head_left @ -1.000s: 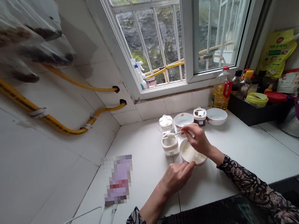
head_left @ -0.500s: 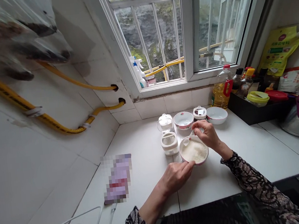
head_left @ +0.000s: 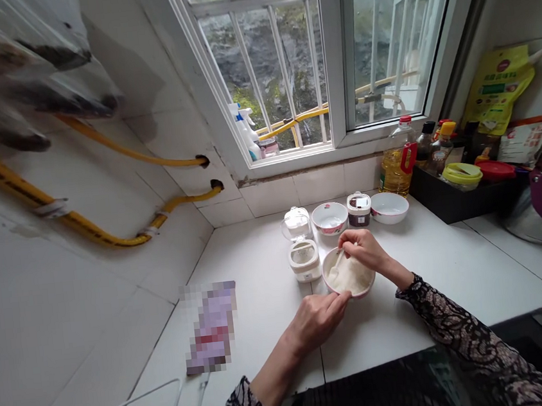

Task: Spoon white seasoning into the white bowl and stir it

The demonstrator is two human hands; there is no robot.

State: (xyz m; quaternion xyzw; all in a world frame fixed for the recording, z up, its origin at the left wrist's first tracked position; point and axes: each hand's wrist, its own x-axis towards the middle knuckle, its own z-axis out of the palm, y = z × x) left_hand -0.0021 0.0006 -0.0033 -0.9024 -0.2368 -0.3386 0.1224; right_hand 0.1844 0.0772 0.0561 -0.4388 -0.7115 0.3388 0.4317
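A bowl (head_left: 325,279) of white powdery or grainy stuff (head_left: 353,276) stands on the white tiled counter. My left hand (head_left: 316,317) grips its near rim, thumb and fingers closed on the edge. Over the bowl's far right side, my right hand (head_left: 365,249) pinches a small white spoon (head_left: 337,264), its tip down in the white contents. Just left of the bowl sits a white seasoning jar (head_left: 306,270) with its lid (head_left: 297,223) flipped back. Behind are a flower-patterned bowl (head_left: 330,220), a second jar with dark contents (head_left: 359,210) and another white bowl (head_left: 390,208).
An oil bottle (head_left: 395,164) stands by the window beside a black box (head_left: 438,198) of sauce bottles and jars. At far right is a metal pot (head_left: 527,221) with a purple handle. A blurred purple object (head_left: 212,328) with a white cable lies on the left of the counter.
My right hand has moved slightly down and left, bringing the spoon lower into the white contents. The left hand keeps hold of the bowl. The whole view has shifted slightly.
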